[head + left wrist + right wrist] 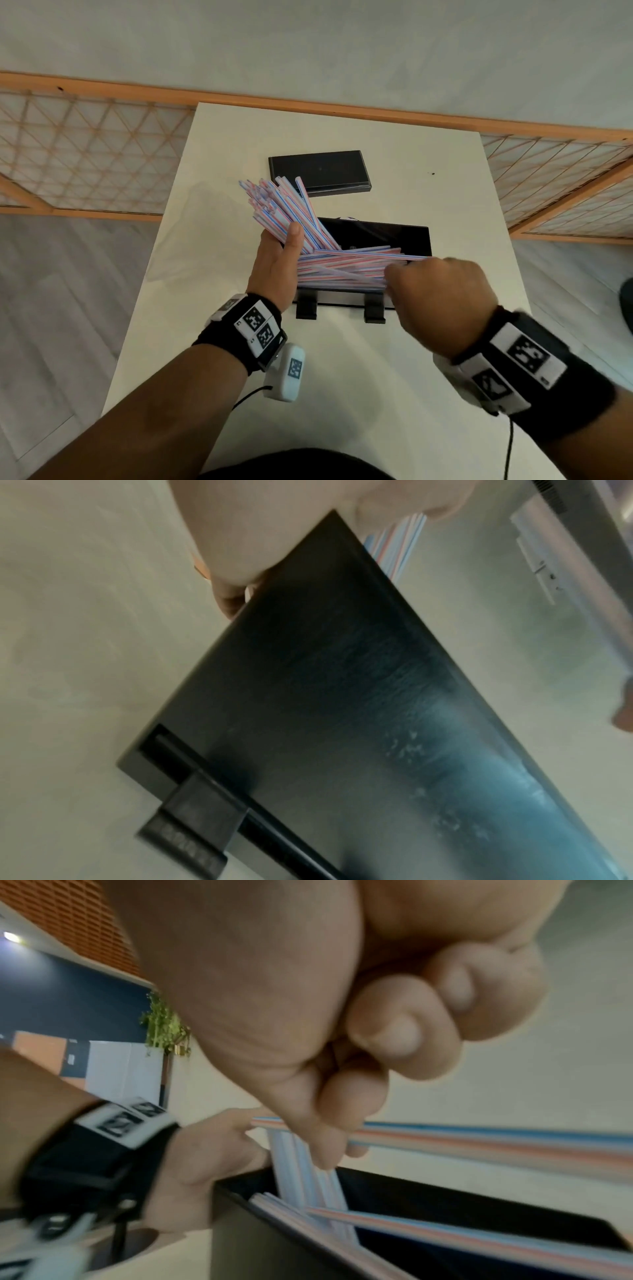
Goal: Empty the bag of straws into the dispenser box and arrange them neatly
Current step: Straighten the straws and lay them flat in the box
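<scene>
White surface (394,377) carries the dispenser box (416,236), where the left hand (277,263) props slanted straws (284,209) while the right hand (442,294) pinches crosswise ones.

straws (342,267): white, red-blue stripes | dispenser box (376,234): black | lid (318,171): black | table (342,359): cream

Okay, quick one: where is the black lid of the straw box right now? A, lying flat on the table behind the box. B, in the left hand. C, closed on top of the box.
A: the lid lies flat on the table beyond the open box.
</scene>
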The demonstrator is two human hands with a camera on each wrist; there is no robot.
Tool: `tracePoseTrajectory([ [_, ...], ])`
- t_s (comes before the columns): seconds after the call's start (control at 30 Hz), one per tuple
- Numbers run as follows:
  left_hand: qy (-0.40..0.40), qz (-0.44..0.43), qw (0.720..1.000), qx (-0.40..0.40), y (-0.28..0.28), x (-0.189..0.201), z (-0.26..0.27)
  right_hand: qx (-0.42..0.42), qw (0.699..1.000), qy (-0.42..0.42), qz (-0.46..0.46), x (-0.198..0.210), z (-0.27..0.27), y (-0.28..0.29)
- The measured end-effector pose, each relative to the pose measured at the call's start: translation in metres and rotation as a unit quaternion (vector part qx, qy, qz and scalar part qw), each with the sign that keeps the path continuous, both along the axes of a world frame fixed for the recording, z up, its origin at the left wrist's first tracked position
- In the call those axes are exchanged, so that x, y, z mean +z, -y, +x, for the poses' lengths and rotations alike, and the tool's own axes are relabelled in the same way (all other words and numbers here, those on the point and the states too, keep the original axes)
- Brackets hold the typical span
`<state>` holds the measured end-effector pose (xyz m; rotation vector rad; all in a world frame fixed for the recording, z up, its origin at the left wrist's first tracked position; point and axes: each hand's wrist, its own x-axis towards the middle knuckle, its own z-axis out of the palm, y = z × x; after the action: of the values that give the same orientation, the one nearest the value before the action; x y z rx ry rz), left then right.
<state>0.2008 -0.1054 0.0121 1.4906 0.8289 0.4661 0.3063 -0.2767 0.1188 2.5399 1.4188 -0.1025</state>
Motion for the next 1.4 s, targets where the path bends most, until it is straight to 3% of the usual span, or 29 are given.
tracePoseTrajectory([
  [0.13,0.006,-0.002,1.000,-0.004,0.003,0.004,-0.001,0.026,0.999,-0.011,0.024,-0.016,0.012,-0.022],
  [0.2,0.003,0.000,1.000,-0.003,0.003,0.004,-0.002,0.020,0.997,-0.055,0.050,-0.030,0.018,-0.031],
  [0.33,-0.007,0.020,1.000,0.001,0.003,0.009,-0.003,-0.047,0.987,-0.152,-0.001,-0.064,0.025,-0.038],
  [0.47,-0.006,0.015,1.000,0.013,0.003,0.013,-0.002,0.000,0.955,-0.267,0.128,-0.079,0.021,-0.038],
  [0.73,-0.008,0.001,1.000,0.012,0.003,0.014,-0.002,-0.041,0.932,-0.281,0.225,-0.072,0.022,-0.048],
  [0.83,0.011,-0.014,1.000,0.014,0.002,0.013,-0.002,-0.098,0.948,-0.257,0.161,-0.059,0.017,-0.072],
  [0.93,0.027,-0.041,0.999,-0.004,0.001,0.013,0.000,-0.150,0.943,-0.290,0.069,-0.061,0.012,-0.099],
  [1.07,0.045,-0.044,0.998,-0.023,0.002,0.018,-0.002,-0.094,0.943,-0.311,0.077,-0.072,0.008,-0.113],
  [1.23,0.062,0.007,0.997,0.048,-0.013,0.025,-0.002,-0.066,0.938,-0.316,0.131,-0.067,0.010,-0.105],
  [1.4,0.114,0.012,0.993,0.042,-0.019,0.049,0.010,-0.020,0.942,-0.283,0.180,-0.063,0.004,-0.109],
])
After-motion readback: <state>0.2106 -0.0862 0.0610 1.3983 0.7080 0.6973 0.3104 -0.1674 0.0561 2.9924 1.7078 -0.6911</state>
